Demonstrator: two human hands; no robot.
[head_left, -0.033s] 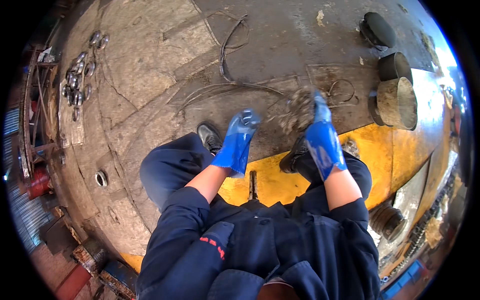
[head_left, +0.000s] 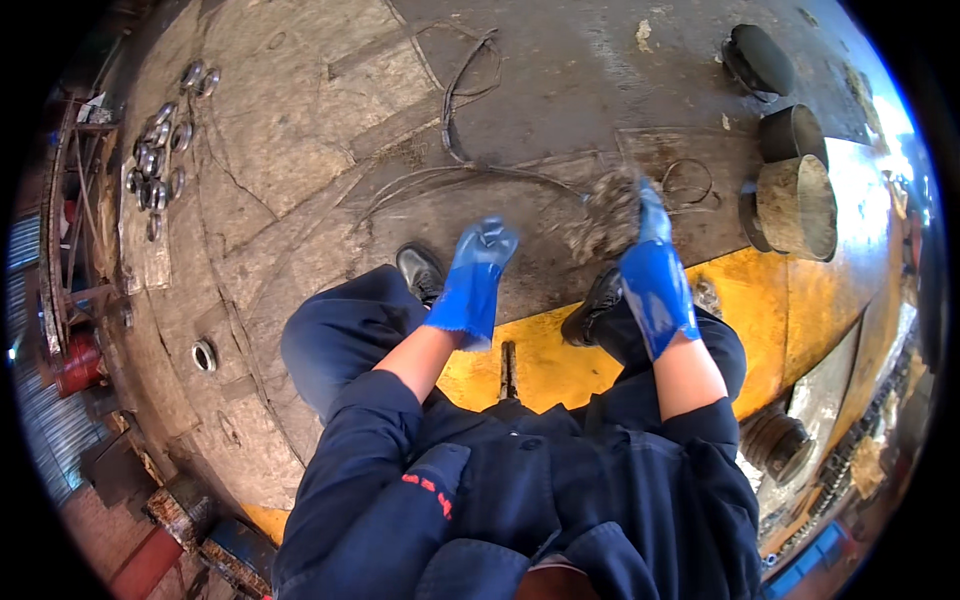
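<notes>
My right hand, in a blue rubber glove, grips a shaggy grey-brown rag low over the dark floor. The rag's edges are smeared by motion, and my fingers are partly hidden behind it. In a matching glove, my left hand hangs in front of my left knee with its fingers curled in, and nothing shows in it. A dark cable lies on the floor ahead and runs right, up to the rag. Just right of the rag is a thin wire loop.
Several metal rings lie in a group at the far left, with one single ring nearer. On the right stand an open metal cylinder, a darker cylinder and a black rounded object. A yellow plate lies beneath me.
My right hand and the rag have shifted slightly to the right. My left hand stays almost where it was.
</notes>
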